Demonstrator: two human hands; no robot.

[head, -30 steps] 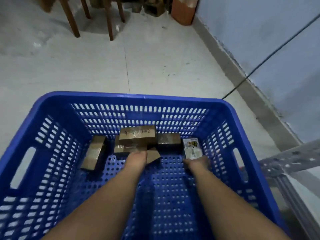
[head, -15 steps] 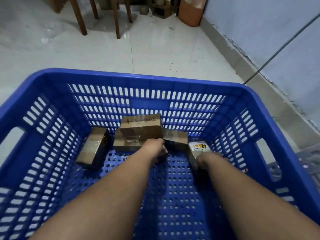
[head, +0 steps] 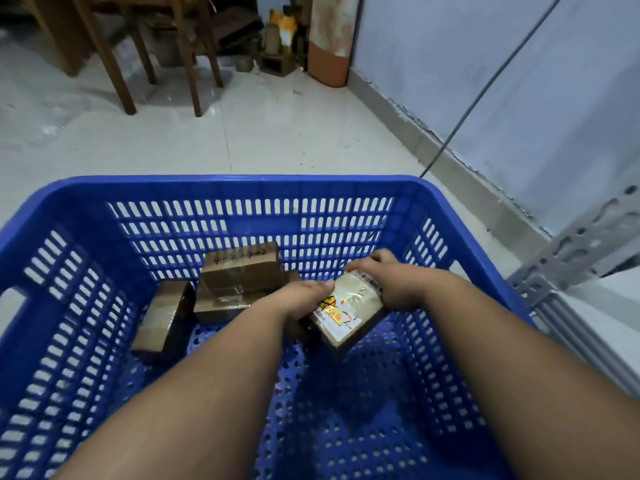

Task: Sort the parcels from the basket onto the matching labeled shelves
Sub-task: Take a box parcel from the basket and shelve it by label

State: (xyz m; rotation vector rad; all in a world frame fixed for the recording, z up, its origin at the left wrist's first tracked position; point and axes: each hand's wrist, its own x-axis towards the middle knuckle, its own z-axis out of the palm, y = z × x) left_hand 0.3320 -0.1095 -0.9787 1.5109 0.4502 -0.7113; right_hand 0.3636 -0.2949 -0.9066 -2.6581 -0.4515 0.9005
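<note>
A blue perforated basket (head: 242,187) fills the lower view. Both my hands hold a small parcel with a white and red-yellow label (head: 344,308), lifted a little above the basket floor and tilted. My left hand (head: 299,299) grips its left edge and my right hand (head: 388,282) grips its far right end. Behind my left hand a brown box with handwriting (head: 242,268) lies on top of another brown box (head: 218,303). A third brown box (head: 162,315) lies at the left on the basket floor.
A grey perforated metal shelf frame (head: 575,251) stands at the right of the basket. A blue-grey wall (head: 502,81) with a thin cable runs along the right. Wooden furniture legs (head: 117,71) and an orange-based container (head: 329,53) stand at the far end of the floor.
My right hand has lifted the labelled parcel off the basket floor and tilted it. My left hand left the brown boxes and took hold of the parcel's left edge.
</note>
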